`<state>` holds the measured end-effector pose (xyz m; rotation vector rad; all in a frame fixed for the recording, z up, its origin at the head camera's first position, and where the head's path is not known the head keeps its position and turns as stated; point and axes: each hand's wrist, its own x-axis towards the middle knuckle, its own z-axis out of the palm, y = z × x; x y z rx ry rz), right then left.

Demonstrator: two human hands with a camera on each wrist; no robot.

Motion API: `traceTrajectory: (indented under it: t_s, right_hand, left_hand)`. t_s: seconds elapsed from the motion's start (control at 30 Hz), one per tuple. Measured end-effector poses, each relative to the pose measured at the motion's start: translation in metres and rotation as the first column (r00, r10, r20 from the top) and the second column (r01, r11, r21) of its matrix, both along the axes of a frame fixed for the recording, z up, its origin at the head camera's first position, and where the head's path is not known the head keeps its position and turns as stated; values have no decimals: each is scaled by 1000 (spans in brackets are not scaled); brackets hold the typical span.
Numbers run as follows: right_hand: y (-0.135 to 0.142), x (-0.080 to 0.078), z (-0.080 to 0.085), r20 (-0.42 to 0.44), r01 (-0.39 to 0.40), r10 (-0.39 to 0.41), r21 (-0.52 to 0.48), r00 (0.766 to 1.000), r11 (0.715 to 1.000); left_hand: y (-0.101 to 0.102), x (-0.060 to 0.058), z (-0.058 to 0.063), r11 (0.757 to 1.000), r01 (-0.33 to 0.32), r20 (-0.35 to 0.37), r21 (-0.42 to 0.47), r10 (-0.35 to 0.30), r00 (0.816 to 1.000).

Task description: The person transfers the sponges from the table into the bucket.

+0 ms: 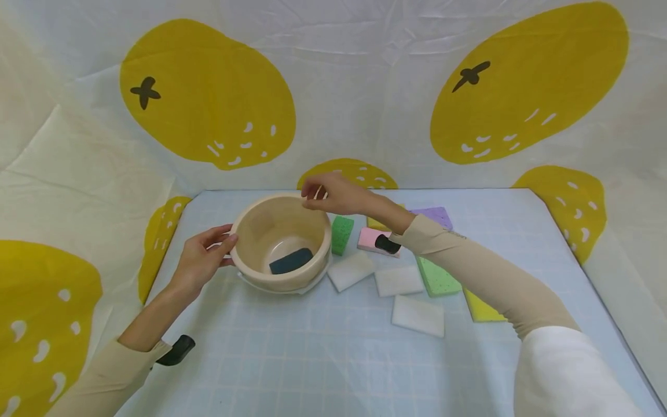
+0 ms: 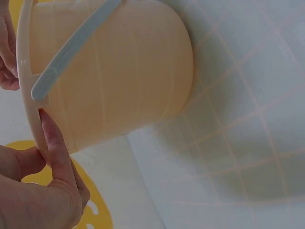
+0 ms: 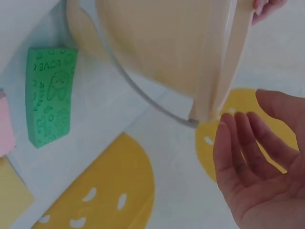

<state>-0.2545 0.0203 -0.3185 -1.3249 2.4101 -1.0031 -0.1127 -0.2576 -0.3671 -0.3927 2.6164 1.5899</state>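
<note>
A cream bucket (image 1: 281, 281) stands on the left part of the table, with a dark blue sponge (image 1: 290, 262) lying on its bottom. My left hand (image 1: 200, 258) pinches the bucket's rim at its left side, thumb on the inner side; the left wrist view shows the fingers (image 2: 56, 143) against the outer wall, near the pale handle (image 2: 76, 50). At the far right of the rim hovers my right hand (image 1: 336, 194), fingers loosely bent and holding nothing. The right wrist view shows this hand (image 3: 262, 167) beside the rim, with a gap between thumb and fingers.
Right of the bucket lie a green sponge (image 1: 342, 234), a pink one (image 1: 369, 238), a purple one (image 1: 435, 216), a light green one (image 1: 438, 278), a yellow one (image 1: 484, 307) and several white sponges (image 1: 417, 315). Another yellow sponge (image 1: 374, 223) is partly hidden by the right arm. Patterned cloth surrounds the table (image 1: 292, 359).
</note>
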Motion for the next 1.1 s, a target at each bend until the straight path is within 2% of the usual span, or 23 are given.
traceTrajectory:
  t_s: [0.47,1.1]
  right_hand:
    - [28,-17,-21,-18,80,-81,-48,997,996]
    - [47,-38,-70,49,176,-174,-39,983,984]
  left_hand:
    - [-3,2,0,1000,5,-19,12,-5,1000]
    - [-1,-1,-1,1000,-17,4,-13,17,1000]
